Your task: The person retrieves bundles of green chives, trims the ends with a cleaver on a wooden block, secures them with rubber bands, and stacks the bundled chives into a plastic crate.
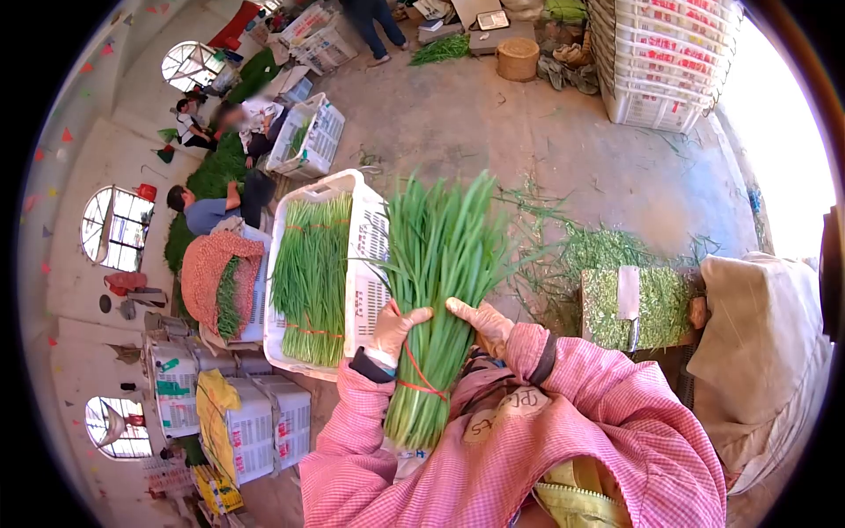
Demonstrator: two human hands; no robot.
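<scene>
A thick bundle of green chives [440, 264] stands before my chest, leaves fanned out at the far end and pale stems toward me. My left hand [393, 333], in a thin pale glove, grips its left side with the thumb across the front. From the right, my gloved right hand [486, 326] clasps it the same way. A red band [422, 385] circles the stems below my hands. Just left of the bundle, a white plastic crate [363, 264] holds more banded chives [312, 273] laid lengthwise.
A board strewn with cut trimmings [572, 308] and a knife [630, 308] lie to the right, beside a cloth-covered heap [753, 352]. Stacked white crates [664, 62] stand at the far right. Several people sit by piled greens on the left; loose leaves litter the floor.
</scene>
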